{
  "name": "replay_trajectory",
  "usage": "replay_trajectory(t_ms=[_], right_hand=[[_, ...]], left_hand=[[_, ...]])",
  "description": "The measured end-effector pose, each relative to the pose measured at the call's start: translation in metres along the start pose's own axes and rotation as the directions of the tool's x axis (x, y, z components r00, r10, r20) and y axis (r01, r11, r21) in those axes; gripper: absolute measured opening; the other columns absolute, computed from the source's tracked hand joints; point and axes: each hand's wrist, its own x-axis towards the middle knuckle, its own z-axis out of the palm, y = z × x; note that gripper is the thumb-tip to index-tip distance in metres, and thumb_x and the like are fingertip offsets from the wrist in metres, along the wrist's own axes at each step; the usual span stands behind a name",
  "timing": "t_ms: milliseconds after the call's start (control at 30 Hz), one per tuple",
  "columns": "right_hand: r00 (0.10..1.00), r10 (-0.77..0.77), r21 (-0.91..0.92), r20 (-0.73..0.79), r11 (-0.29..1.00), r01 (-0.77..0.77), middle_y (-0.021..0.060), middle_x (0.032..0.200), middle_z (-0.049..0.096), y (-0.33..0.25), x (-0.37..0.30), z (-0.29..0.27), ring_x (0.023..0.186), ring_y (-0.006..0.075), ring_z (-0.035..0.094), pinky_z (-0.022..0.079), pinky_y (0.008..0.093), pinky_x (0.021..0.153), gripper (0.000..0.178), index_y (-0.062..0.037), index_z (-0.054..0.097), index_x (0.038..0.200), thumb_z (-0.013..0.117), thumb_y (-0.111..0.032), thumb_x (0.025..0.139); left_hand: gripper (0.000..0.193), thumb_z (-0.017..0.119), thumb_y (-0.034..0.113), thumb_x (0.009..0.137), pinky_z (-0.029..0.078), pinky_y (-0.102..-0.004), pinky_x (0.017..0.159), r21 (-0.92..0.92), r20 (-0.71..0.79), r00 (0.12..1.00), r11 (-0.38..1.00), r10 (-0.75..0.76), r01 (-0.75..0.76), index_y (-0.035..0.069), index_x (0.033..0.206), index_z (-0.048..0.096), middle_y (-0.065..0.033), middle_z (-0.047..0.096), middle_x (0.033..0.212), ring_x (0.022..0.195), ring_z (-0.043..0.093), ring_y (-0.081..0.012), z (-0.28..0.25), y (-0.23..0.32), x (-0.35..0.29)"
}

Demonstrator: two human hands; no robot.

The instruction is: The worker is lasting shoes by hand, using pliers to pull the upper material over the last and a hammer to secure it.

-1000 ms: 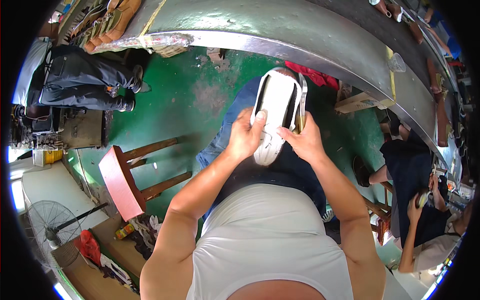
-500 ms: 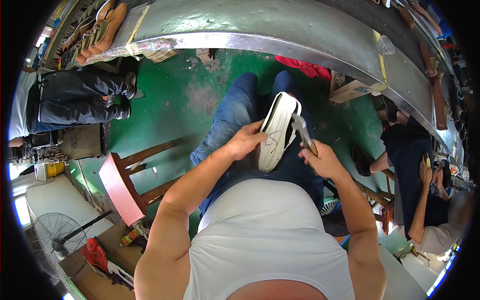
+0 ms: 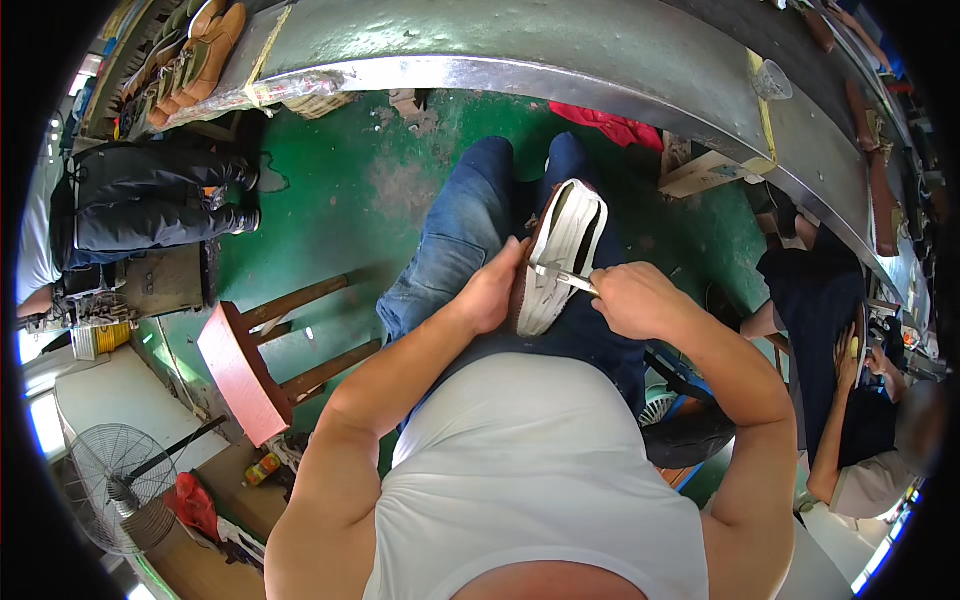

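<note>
A shoe (image 3: 562, 250) with a whitish underside and a brown side lies bottom up over my thighs, its far end pointing away from me. My left hand (image 3: 491, 292) grips its left side, the fingers partly hidden against the brown edge. My right hand (image 3: 637, 300) is wrapped around the handle of a hammer (image 3: 572, 278), whose metal head lies across the middle of the underside. Most of the handle is hidden in my fist.
A long metal-topped bench (image 3: 500, 40) runs across the far side, with brown shoes (image 3: 210, 55) at its left. A pink-topped wooden stool (image 3: 242, 375) and a fan (image 3: 120, 480) stand left. One person (image 3: 110, 200) is at the left, another (image 3: 860, 400) at the right.
My right hand has swung the hammer left and turned it, bringing its head onto the shoe's underside. My left hand has shifted from over the sole to the shoe's side.
</note>
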Motion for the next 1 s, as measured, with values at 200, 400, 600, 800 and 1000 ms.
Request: replay_trajectory(t_ms=[200, 400, 600, 800, 1000], right_hand=[[0.978, 0.115, 0.373, -0.175, 0.927, -0.043, 0.0248, 0.098, 0.066, -0.015, 0.004, 0.066, 0.095, 0.0413, 0.065, 0.051, 0.0492, 0.082, 0.028, 0.0008, 0.057, 0.105, 0.065, -0.021, 0.089], [0.852, 0.066, 0.097, -0.520, 0.995, -0.018, 0.0256, 0.103, 0.064, 0.012, 0.006, 0.045, 0.095, 0.0429, 0.064, 0.052, 0.0478, 0.085, 0.042, 0.0067, 0.048, 0.123, 0.064, -0.013, 0.089], [0.875, 0.261, 0.281, -0.408, 0.948, -0.152, 0.0213, 0.102, 0.065, 0.023, 0.011, 0.071, 0.094, 0.0399, 0.065, 0.052, 0.0475, 0.081, 0.026, -0.0005, 0.054, 0.112, 0.062, -0.013, 0.091], [0.921, 0.311, 0.389, -0.234, 0.898, -0.205, 0.0248, 0.094, 0.066, 0.046, 0.008, 0.059, 0.090, 0.0434, 0.064, 0.051, 0.0500, 0.080, 0.017, 0.0008, 0.057, 0.101, 0.061, -0.012, 0.092], [0.893, 0.214, 0.189, -0.396, 0.971, -0.149, 0.0230, 0.092, 0.065, 0.047, 0.006, 0.035, 0.087, 0.0417, 0.065, 0.052, 0.0492, 0.078, 0.015, 0.0006, 0.058, 0.100, 0.060, -0.010, 0.089]], left_hand=[[0.059, 0.032, 0.047, 0.107, 0.045, -0.0385, 0.102, 0.671, -0.491, 0.718, 0.740, 0.494, -0.051, 0.002, 0.129, 0.062, -0.0182, 0.066, 0.126, 0.118, 0.062, -0.0310, -0.031, -0.030, 0.039], [0.048, 0.035, 0.035, 0.107, 0.050, -0.0463, 0.093, 0.954, -0.253, 0.723, 0.289, 0.643, 0.076, 0.001, 0.129, 0.062, -0.0295, 0.065, 0.114, 0.106, 0.063, -0.0454, -0.028, -0.024, 0.032], [0.044, 0.045, 0.027, 0.103, 0.054, -0.0460, 0.088, 0.971, 0.236, 0.676, -0.143, 0.699, -0.191, 0.012, 0.145, 0.047, -0.0258, 0.054, 0.137, 0.098, 0.066, -0.0448, -0.022, -0.016, 0.028], [0.058, 0.049, 0.026, 0.101, 0.059, -0.0458, 0.075, 0.919, 0.259, 0.882, -0.382, 0.394, -0.100, 0.029, 0.155, 0.029, -0.0260, 0.035, 0.153, 0.082, 0.069, -0.0442, -0.019, -0.003, 0.023], [0.063, 0.048, 0.022, 0.101, 0.054, -0.0475, 0.089, 0.959, 0.226, 0.890, -0.248, 0.397, -0.133, 0.016, 0.157, 0.021, -0.0242, 0.033, 0.155, 0.104, 0.063, -0.0469, -0.023, 0.001, 0.030]])
